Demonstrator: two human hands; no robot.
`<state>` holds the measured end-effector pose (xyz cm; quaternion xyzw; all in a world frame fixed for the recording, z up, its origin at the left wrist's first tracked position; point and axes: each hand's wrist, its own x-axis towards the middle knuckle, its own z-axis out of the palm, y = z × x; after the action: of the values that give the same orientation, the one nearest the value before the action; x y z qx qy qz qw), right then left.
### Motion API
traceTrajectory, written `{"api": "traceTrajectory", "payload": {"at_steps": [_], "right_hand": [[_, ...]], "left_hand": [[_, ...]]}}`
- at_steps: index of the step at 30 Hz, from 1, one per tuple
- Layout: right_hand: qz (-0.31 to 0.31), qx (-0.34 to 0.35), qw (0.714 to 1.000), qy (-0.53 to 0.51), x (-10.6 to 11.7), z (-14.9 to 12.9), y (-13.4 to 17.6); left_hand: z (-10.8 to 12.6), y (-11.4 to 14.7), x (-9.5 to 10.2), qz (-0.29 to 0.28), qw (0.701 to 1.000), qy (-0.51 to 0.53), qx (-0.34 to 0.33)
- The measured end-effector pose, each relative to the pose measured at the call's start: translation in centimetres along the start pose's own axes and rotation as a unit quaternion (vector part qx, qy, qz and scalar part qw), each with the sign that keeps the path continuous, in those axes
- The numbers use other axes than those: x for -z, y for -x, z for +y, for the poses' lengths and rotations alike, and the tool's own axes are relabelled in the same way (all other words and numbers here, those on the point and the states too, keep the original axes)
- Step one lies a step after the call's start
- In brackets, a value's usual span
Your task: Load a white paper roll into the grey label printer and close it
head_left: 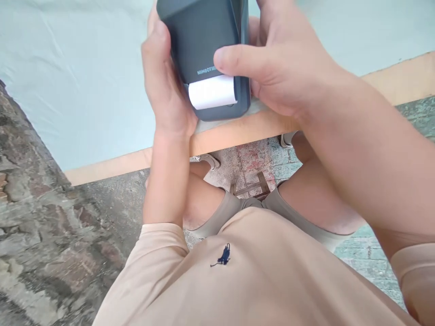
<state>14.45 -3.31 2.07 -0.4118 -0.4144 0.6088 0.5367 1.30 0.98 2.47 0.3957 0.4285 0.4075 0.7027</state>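
Note:
A dark grey label printer (200, 40) marked NIIMBOT is held between my two hands at the top of the view. White label paper (212, 93) curls out of its slot at the end nearest me. My left hand (166, 81) wraps the printer's left side, thumb along the edge. On the opposite side, my right hand (272, 59) grips it with the thumb pressed on the top face, partly covering the lettering. The fingers beneath and the printer's far end are hidden or out of view.
Under the printer lies a table with a pale blue cover (102, 90) and a light wooden front edge (112, 167). A rough stone wall (50, 235) stands at the left. Below are my legs, a small wooden stool (261, 183) and brick paving (367, 262).

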Motion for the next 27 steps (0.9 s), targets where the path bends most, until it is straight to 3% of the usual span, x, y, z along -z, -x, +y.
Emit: {"api": "traceTrajectory", "payload": {"at_steps": [1,2,10,16,24,27], "right_hand": [[-0.005,0.006,1.000,-0.004,-0.1,-0.1,-0.1],[-0.007,0.012,1.000,-0.012,-0.2,-0.2,-0.3],[-0.028,0.043,0.996,-0.068,-1.3,-0.9,-1.3],[-0.038,0.054,0.997,-0.035,-0.9,-0.3,-1.5],[-0.037,0.094,0.990,0.094,0.2,-0.8,-0.9],[-0.046,0.069,0.985,0.151,0.6,-1.2,-0.5]], "left_hand": [[-0.3,0.1,0.3,-0.081,0.993,-0.002,-0.085],[-0.5,0.2,0.6,-0.125,0.984,0.009,-0.128],[-0.6,-0.3,2.1,-0.099,0.994,0.045,0.006],[-1.3,-0.3,2.3,-0.020,0.999,0.018,0.041],[-1.0,-0.1,2.2,-0.050,0.996,0.056,0.042],[-1.6,-0.4,2.3,-0.077,0.995,0.059,0.037]]}}
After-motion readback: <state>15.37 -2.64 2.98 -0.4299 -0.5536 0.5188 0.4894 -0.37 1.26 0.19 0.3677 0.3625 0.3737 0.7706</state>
